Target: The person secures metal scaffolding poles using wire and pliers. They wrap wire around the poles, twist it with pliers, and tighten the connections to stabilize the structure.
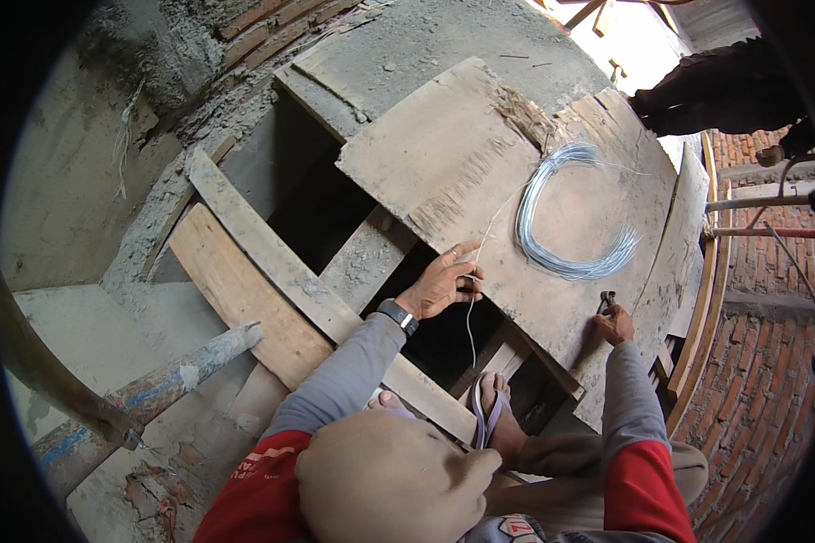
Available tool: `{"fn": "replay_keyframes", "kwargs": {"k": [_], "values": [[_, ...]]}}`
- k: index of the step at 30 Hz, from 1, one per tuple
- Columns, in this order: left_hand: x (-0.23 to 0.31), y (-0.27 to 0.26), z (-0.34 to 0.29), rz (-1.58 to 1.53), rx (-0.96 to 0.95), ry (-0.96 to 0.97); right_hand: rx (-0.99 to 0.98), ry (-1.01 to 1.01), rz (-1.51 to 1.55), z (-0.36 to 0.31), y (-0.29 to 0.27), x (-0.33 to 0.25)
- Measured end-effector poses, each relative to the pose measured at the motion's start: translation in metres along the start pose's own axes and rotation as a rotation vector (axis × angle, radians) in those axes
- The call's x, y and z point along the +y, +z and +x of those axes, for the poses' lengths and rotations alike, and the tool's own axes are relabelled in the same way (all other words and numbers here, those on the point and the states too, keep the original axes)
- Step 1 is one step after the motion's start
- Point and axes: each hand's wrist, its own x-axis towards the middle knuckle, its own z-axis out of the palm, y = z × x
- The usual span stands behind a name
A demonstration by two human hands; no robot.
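bare foot rests on planks; left hand pinches thin wire, right hand grips pliers on plywood board by brick wall.

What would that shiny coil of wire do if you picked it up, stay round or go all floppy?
The coil of thin wire would probably sag and wobble, since its strands look very fine and loosely bundled. It likely feels light for its size. A loose end trails to the left hand and hangs down in a soft curve, so it seems bendy, and the loops might spring apart or tangle.

One wire coil, one pliers, two hands
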Motion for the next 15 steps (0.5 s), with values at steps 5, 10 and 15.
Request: {"fn": "replay_keyframes", "kwargs": {"k": [5,10,15], "values": [[-0.037,0.007,-0.017,-0.020,0.131,-0.001,0.425,-0.209,0.001,-0.031,0.035,-0.005],[-0.040,0.016,-0.023,0.021,0.126,0.099,0.298,-0.442,0.298,-0.071,0.022,-0.091],[-0.037,0.036,-0.025,0.081,0.147,0.121,-0.581,-0.190,0.897,-0.069,-0.017,-0.195]]}}
